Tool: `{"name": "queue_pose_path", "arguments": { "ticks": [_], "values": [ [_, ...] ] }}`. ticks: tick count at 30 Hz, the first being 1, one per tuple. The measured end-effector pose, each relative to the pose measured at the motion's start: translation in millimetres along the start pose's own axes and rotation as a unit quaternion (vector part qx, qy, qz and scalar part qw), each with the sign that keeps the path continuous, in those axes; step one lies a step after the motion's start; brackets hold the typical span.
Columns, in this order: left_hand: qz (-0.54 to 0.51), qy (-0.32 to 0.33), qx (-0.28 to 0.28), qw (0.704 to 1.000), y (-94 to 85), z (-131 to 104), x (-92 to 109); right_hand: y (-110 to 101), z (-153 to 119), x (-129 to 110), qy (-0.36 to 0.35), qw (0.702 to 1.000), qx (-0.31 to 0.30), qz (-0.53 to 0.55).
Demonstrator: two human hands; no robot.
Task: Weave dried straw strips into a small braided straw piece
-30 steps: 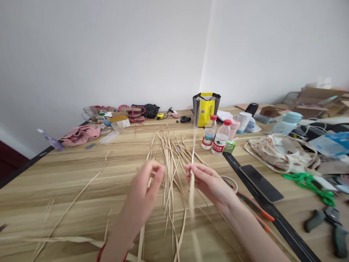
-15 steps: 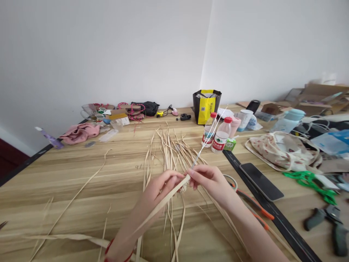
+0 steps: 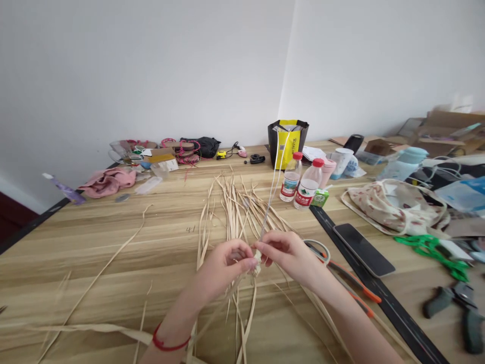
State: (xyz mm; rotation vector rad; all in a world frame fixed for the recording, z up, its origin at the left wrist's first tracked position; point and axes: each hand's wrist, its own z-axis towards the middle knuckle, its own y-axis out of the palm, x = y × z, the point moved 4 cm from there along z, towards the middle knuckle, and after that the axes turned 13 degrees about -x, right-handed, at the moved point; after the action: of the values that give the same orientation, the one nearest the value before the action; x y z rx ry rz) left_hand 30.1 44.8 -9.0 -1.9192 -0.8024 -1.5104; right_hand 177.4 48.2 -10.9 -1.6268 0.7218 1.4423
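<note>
My right hand (image 3: 293, 255) is closed in a pinch on thin white wires (image 3: 273, 187), which rise from the fingers toward the yellow and black bag. Just below the fingertips hangs a small pale wrapped piece (image 3: 257, 265) at the lower end of the wires. My left hand (image 3: 223, 265), a red cord on its wrist, pinches at the left side of this piece. A flat pale plant-fibre strip (image 3: 217, 316) trails down from the left fingers, partly hidden by the hand. Under and beyond both hands lie many loose dried strips (image 3: 233, 212) on the wooden table.
Two red-capped bottles (image 3: 306, 187) stand beyond my right hand, near the bag (image 3: 299, 139). An orange-handled tool (image 3: 356, 283), a phone (image 3: 364, 250) and black-handled cutters (image 3: 454, 303) lie on the right. A pink cloth (image 3: 108, 182) lies at the far left.
The wires have swung from leaning right to nearly upright. My left hand has turned over and its fingers have come to the wrapped piece; the strip has dropped lower beneath the hand.
</note>
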Motion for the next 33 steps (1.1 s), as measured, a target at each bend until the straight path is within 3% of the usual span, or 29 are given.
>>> {"name": "queue_pose_path", "arguments": {
  "ticks": [5,10,18,24,33],
  "values": [
    [-0.046,0.025,-0.046,0.998,1.8,1.7,-2.1,0.7,2.3,-2.0,-0.024,0.997,0.018,0.078],
    [-0.068,0.043,-0.046,0.996,3.7,2.4,-2.3,0.7,3.4,-1.0,-0.034,0.992,0.018,0.122],
    [-0.074,0.040,-0.057,0.995,3.9,2.8,-1.4,0.6,2.2,-4.6,-0.019,0.992,0.008,0.128],
    [-0.087,0.048,-0.047,0.994,2.2,5.0,-2.0,0.2,2.1,-3.4,-0.024,0.992,0.041,0.120],
    [-0.103,-0.002,-0.080,0.991,9.2,4.9,-4.7,-2.8,5.7,3.2,0.007,0.984,0.045,0.173]
  ]
}}
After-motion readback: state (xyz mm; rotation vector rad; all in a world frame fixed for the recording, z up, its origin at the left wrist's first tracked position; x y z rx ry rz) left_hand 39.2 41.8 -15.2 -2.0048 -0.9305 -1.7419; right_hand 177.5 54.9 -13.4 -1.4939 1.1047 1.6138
